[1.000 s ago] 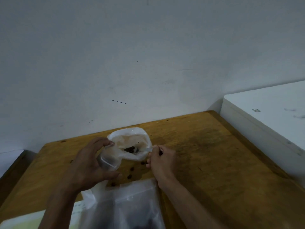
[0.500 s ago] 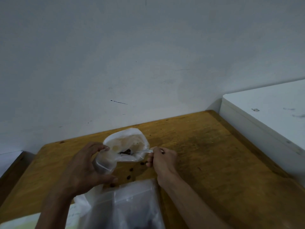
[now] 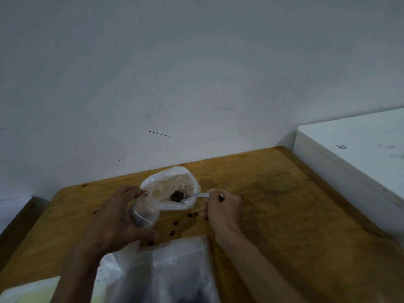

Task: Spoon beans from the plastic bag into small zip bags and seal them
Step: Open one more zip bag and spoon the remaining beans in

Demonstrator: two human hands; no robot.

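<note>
Your left hand (image 3: 118, 217) gripping plastic bag (image 3: 172, 189) on wooden table (image 3: 284, 204), holding mouth open. Your right hand (image 3: 222, 207) pinching spoon (image 3: 200, 195), bowl among beans (image 3: 177, 195) inside. Loose beans (image 3: 192, 214) lying beside bag: keep spoon level when lifting.

Left hand (image 3: 115, 217) held curled with thumb and fingers (image 3: 136, 192) spread in a grip, right hand (image 3: 220, 207) closed in a pinch, both forearms extended forward

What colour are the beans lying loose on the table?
Dark brown beans on the yellowish wooden table, seen in the head view.
</note>
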